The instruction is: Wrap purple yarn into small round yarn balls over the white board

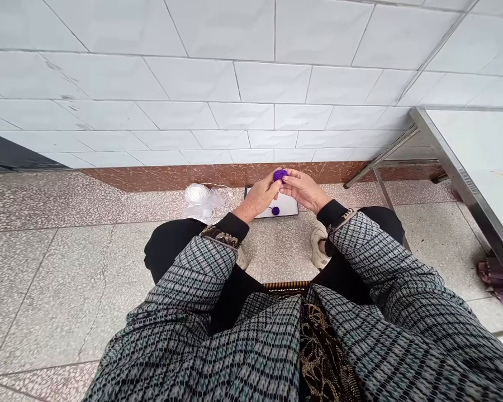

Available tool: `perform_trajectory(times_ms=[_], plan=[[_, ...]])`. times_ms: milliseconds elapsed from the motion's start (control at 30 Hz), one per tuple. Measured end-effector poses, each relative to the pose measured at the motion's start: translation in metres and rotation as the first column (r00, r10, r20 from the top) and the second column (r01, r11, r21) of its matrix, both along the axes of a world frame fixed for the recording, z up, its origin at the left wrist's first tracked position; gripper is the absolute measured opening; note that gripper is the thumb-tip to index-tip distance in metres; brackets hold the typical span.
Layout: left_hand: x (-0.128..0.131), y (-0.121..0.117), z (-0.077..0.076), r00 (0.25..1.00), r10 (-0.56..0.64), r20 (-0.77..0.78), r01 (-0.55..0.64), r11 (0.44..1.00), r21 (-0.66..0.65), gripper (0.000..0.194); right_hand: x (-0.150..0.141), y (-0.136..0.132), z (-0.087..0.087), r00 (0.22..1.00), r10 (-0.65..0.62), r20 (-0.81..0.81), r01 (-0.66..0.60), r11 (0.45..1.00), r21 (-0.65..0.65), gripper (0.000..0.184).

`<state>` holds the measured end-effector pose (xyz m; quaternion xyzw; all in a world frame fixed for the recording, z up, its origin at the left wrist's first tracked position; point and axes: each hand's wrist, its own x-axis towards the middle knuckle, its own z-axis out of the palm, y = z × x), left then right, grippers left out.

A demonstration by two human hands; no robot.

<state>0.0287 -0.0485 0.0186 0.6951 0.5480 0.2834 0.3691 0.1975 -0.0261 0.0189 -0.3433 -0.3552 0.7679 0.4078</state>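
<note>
A small ball of purple yarn (280, 176) is held up between my two hands, in front of the wall's brown base. My left hand (263, 195) grips it from the left, fingers closed round its side. From the right, my right hand (304, 188) pinches it with thumb and fingertips. Below them on the floor lies a flat white board with a dark edge (287, 207), partly hidden by my hands. On this board rests a smaller purple yarn ball (275, 211) with a short loose strand.
White yarn (197, 194) sits on clear plastic on the floor to the left. A white-topped metal table (465, 173) stands at the right, its legs near the wall. The tiled wall (218, 84) rises straight ahead. My shoes (318, 248) are below my hands.
</note>
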Motion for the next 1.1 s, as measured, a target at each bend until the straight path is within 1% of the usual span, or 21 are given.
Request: perform_trajectory(times_ms=[67,133,200,233,267,333,367,400,433,467,533,600,667,733,800,867,933,1000,1033,1067,1100], plan=[[0.002,0.000,-0.003,0.998,0.007,-0.058,-0.007,1.000,-0.006,0.054,-0.002,0.001,0.001,0.996,-0.047,0.080,0.047,0.999,0.001,0.018],[0.004,0.000,-0.008,0.991,0.004,-0.136,-0.002,1.000,0.018,0.051,-0.003,0.005,0.001,0.972,-0.127,0.196,0.125,0.992,0.022,0.017],[0.006,-0.001,-0.013,0.970,-0.027,-0.242,0.040,0.998,0.050,0.042,-0.002,0.010,0.001,0.917,-0.195,0.349,0.181,0.981,0.074,0.019],[0.006,-0.001,-0.014,0.954,-0.050,-0.296,0.072,0.995,0.065,0.036,0.000,0.013,0.001,0.872,-0.219,0.438,0.187,0.976,0.115,0.022],[0.005,-0.001,-0.016,0.937,-0.073,-0.341,0.106,0.991,0.080,0.032,0.002,0.015,0.001,0.817,-0.227,0.531,0.170,0.973,0.154,0.026],[0.002,0.000,-0.017,0.921,-0.097,-0.378,0.156,0.980,0.127,0.028,0.005,0.016,-0.001,0.702,-0.187,0.687,0.077,0.979,0.187,0.031],[-0.001,0.001,-0.018,0.924,-0.096,-0.370,0.163,0.974,0.156,0.027,0.006,0.016,-0.001,0.660,-0.135,0.739,0.011,0.985,0.170,0.033],[-0.004,0.003,-0.018,0.933,-0.090,-0.349,0.162,0.970,0.182,0.026,0.008,0.014,-0.002,0.634,-0.059,0.771,-0.068,0.989,0.131,0.034],[-0.008,0.006,-0.018,0.942,-0.089,-0.325,0.161,0.966,0.201,0.026,0.009,0.012,-0.001,0.628,0.035,0.778,-0.154,0.985,0.080,0.034],[-0.011,0.008,-0.018,0.950,-0.094,-0.298,0.161,0.964,0.210,0.025,0.010,0.009,0.000,0.638,0.130,0.759,-0.237,0.971,0.033,0.033],[-0.016,0.014,-0.020,0.966,-0.103,-0.237,0.154,0.966,0.210,0.023,0.012,0.005,0.004,0.693,0.288,0.661,-0.367,0.930,-0.021,0.028],[-0.019,0.017,-0.022,0.983,-0.091,-0.157,0.120,0.974,0.190,0.020,0.015,0.002,0.010,0.780,0.361,0.512,-0.401,0.915,-0.035,0.024],[-0.019,0.018,-0.025,0.996,-0.057,-0.066,0.066,0.987,0.146,0.019,0.018,0.003,0.017,0.862,0.353,0.365,-0.359,0.932,-0.051,0.022],[-0.015,0.018,-0.028,0.999,-0.032,-0.001,0.032,0.995,0.098,0.020,0.020,0.005,0.022,0.914,0.314,0.258,-0.305,0.949,-0.076,0.023],[-0.011,0.016,-0.029,0.999,-0.033,0.028,0.031,0.997,0.066,0.022,0.020,0.007,0.024,0.944,0.255,0.209,-0.243,0.967,-0.082,0.022],[-0.006,0.013,-0.030,0.997,-0.069,0.024,0.068,0.996,0.050,0.024,0.020,0.010,0.024,0.960,0.166,0.224,-0.156,0.986,-0.064,0.018],[-0.004,0.010,-0.028,0.992,-0.128,0.000,0.128,0.991,0.041,0.026,0.018,0.012,0.022,0.956,0.061,0.286,-0.057,0.998,-0.022,0.014],[-0.003,0.008,-0.025,0.977,-0.213,-0.026,0.214,0.977,0.025,0.027,0.016,0.013,0.017,0.913,-0.032,0.406,0.016,0.999,0.043,0.016],[-0.003,0.007,-0.023,0.964,-0.263,-0.030,0.263,0.965,0.016,0.027,0.015,0.014,0.014,0.868,-0.069,0.492,0.031,0.996,0.083,0.019],[-0.004,0.006,-0.022,0.951,-0.308,-0.029,0.308,0.951,0.011,0.026,0.015,0.014,0.012,0.803,-0.091,0.588,0.023,0.992,0.121,0.022],[-0.006,0.006,-0.020,0.941,-0.337,-0.023,0.337,0.941,0.015,0.025,0.015,0.014,0.010,0.727,-0.081,0.682,-0.020,0.990,0.139,0.025]])
